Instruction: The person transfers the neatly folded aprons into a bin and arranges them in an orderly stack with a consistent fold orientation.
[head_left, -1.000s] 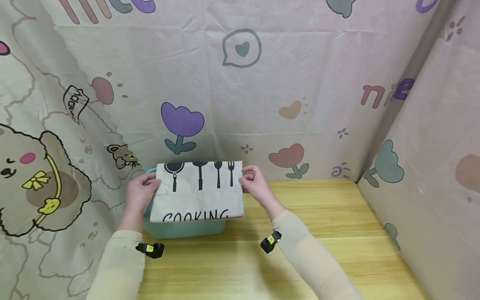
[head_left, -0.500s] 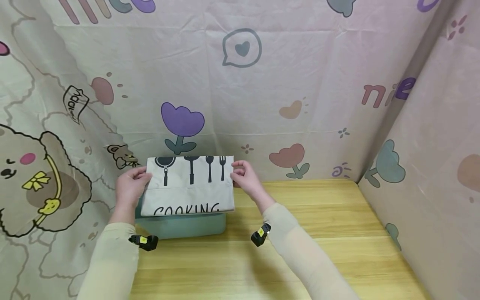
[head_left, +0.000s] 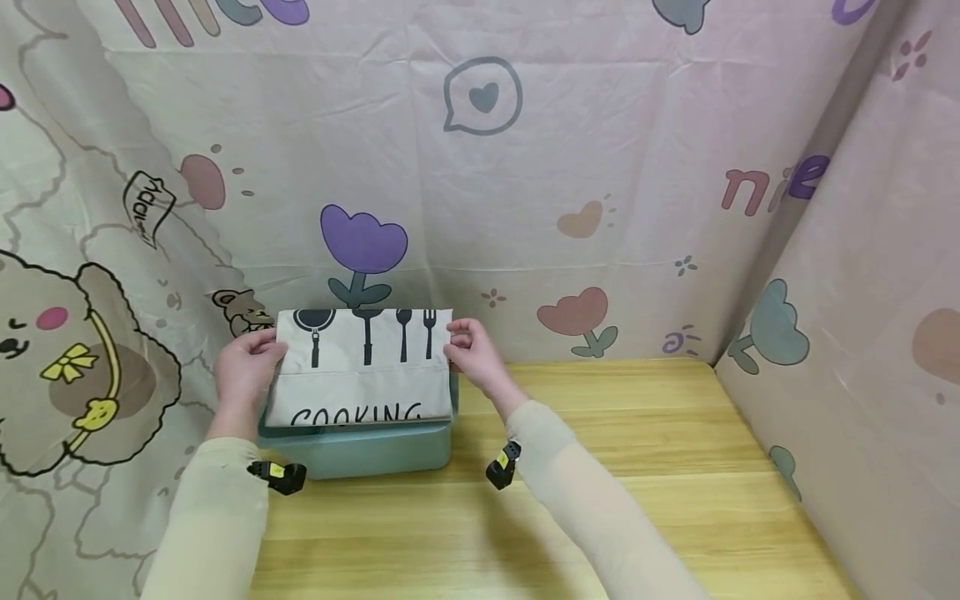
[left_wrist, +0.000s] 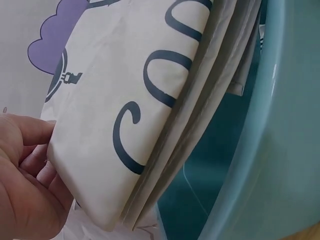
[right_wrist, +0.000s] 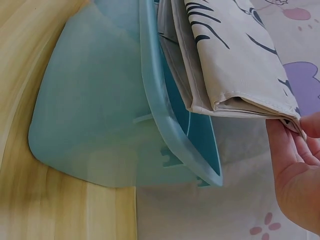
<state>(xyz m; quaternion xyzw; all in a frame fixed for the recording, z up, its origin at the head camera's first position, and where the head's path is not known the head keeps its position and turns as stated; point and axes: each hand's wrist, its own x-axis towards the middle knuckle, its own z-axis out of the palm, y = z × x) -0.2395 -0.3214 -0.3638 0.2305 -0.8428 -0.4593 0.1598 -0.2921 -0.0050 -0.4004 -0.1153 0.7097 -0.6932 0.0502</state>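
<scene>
A folded cream cloth [head_left: 352, 385], printed with black kitchen utensils and the word COOKING, is held at the opening of a light teal bin [head_left: 378, 452]. My left hand [head_left: 243, 375] pinches its left edge between thumb and fingers; the left wrist view shows this hand [left_wrist: 32, 185] at the cloth's corner. On the opposite side, my right hand [head_left: 477, 357] grips the right edge, and the right wrist view shows the layered folds [right_wrist: 240, 102] beside its fingertips. The cloth hides most of the bin's inside. Another bit of fabric [left_wrist: 236, 88] shows below the folds.
The bin stands on a light wooden table [head_left: 600, 467], near its left back. Patterned curtains [head_left: 480, 208] close off the back and both sides. A small black camera [head_left: 279, 475] is strapped to the left wrist, another [head_left: 502, 467] to the right.
Both hands have carried the folded cloth left and slightly back, so it sits over the bin's opening. More of the bin's front and right rim now shows. Both grips are unchanged.
</scene>
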